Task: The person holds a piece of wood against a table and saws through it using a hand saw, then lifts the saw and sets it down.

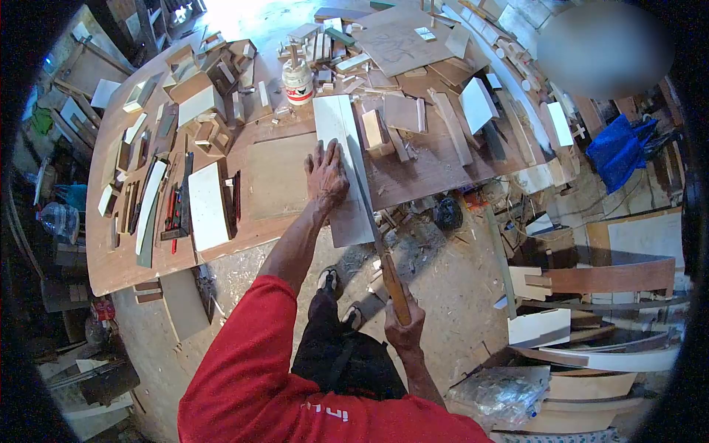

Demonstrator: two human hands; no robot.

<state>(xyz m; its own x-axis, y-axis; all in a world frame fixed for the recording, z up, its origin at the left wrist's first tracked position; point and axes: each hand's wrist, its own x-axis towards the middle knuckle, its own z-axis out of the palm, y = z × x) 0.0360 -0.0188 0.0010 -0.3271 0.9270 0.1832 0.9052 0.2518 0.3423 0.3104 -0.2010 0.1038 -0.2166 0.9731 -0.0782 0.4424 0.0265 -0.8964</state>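
A long white board lies across the near edge of the table, its lower end jutting out over the floor. My left hand rests on top of it, fingers stretched out and pressing on the surface. A handsaw with a wooden handle is gripped in my right hand, below the table edge. Its narrow blade runs up along the right side of the board, overlapping a long strip there. Left of the board, a thin brown panel lies flat on the table.
Wood offcuts and small wooden assemblies crowd the table. A white glue tub stands behind the board. Red and black tools lie at left. Curved wooden pieces are stacked at right, near a blue bag.
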